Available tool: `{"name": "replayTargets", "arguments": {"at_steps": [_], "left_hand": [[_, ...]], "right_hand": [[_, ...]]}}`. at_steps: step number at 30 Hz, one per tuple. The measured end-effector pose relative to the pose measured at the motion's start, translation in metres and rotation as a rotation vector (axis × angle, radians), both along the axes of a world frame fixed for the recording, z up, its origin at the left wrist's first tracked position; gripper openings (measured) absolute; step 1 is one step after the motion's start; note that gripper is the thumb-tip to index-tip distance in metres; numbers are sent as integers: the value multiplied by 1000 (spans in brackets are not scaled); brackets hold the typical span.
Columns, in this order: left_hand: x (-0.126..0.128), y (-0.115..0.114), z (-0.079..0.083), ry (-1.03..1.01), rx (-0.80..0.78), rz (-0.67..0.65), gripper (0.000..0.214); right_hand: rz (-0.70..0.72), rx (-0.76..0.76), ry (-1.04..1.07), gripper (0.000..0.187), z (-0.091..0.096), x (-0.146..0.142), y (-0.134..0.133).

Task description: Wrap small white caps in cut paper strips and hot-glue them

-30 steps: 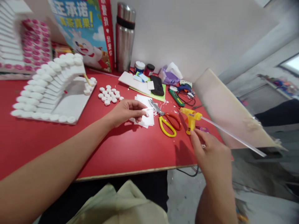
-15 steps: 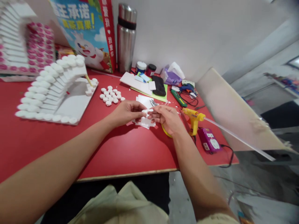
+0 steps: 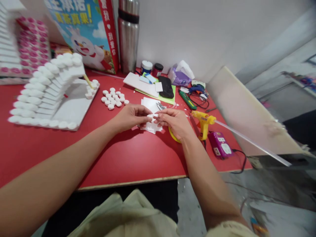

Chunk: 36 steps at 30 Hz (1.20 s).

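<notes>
Over a stack of white paper pieces [image 3: 149, 102], my left hand [image 3: 129, 118] pinches a small white piece [image 3: 152, 116] between thumb and fingers. My right hand [image 3: 175, 121] has its fingertips closed on the right end of the same piece. Its exact shape is partly hidden by the fingers. A metal tool [image 3: 160, 106], perhaps scissors, lies just behind the hands. Under my right wrist shows part of a yellow ring-shaped object [image 3: 174, 135]. To the left, a cluster of white round pieces [image 3: 113, 97] rests on the red table [image 3: 128, 161].
A white stair model edged with round pieces [image 3: 71, 107] stands at left, a pink-and-white one [image 3: 33, 42] behind it. A steel thermos [image 3: 128, 42] is at the back. On the right are a yellow glue gun [image 3: 203, 124] with a long stick, and a purple power socket [image 3: 220, 145].
The view has shifted slightly, so the table things sit a little further left and up. My right fingertips have closed in on the white piece, which my left hand still holds.
</notes>
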<state>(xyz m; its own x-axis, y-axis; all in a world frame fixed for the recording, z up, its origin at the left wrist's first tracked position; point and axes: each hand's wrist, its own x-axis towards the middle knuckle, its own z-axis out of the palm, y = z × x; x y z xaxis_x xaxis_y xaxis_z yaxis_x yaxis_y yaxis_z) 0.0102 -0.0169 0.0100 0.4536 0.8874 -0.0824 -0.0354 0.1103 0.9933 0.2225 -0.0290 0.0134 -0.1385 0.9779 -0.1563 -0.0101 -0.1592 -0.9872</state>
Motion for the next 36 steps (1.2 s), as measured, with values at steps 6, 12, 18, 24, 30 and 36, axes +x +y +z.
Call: {"name": "replayTargets", "arguments": {"at_steps": [6,12,18,24,30,36], "left_hand": [[0,0,-2,-43,-17,3,25],[0,0,-3,-102,-90,-24,31],[-1,1,-4,-167,-180,-28,35],[1,1,-3,-140,-181,13,41],[2,0,-8,-144,-143,40,42],[1,0,-11,-166,-71,16,40]], "right_hand": [[9,39,-38,20,0,-3,-2],[-6,187,-176,12,-2,-3,-1],[-40,438,-433,13,6,-11,-9],[-42,595,-509,12,3,-16,-10],[-27,535,-449,13,2,-16,-10],[-2,391,-338,14,5,-15,-10]]}}
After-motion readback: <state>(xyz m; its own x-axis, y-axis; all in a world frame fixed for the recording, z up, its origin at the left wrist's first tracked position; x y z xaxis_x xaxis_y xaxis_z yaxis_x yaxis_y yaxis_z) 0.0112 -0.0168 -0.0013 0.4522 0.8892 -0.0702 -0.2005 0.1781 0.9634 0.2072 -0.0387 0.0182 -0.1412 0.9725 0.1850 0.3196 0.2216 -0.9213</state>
